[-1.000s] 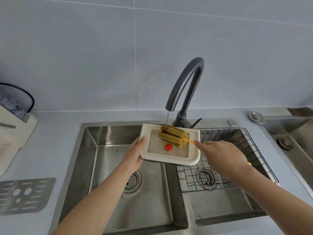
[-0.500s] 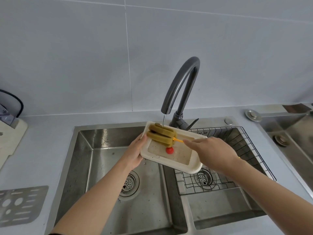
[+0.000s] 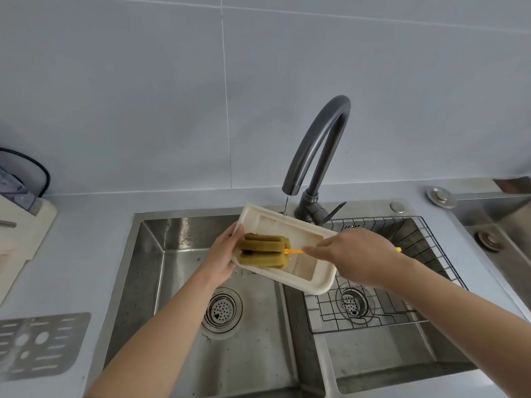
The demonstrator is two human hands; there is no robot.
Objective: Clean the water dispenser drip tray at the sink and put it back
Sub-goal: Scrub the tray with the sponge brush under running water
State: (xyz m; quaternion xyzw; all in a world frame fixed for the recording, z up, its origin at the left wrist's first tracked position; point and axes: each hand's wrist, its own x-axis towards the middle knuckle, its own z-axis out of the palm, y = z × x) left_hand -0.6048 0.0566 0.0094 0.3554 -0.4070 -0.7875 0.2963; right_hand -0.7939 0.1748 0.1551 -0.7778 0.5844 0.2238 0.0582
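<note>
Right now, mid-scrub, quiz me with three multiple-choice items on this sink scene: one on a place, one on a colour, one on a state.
1. Where is the olive-green sponge brush head?
A. On the counter
B. Inside the cream rectangular plastic drip tray, at the end by the left hand
C. In the wire basket

2. What colour is the brush's thin handle?
A. Orange-yellow
B. Blue
C. Black

3. What is the dark grey curved faucet doing?
A. Running a thin stream
B. Off and dry
C. Spraying hard sideways

Answers: 1 B, the sponge sits in the tray next to the left hand's grip on the tray's end. 2 A, an orange-yellow stick runs from the sponge into the right hand. 3 A, a fine thread of water drops from the spout onto the tray's far rim.
</note>
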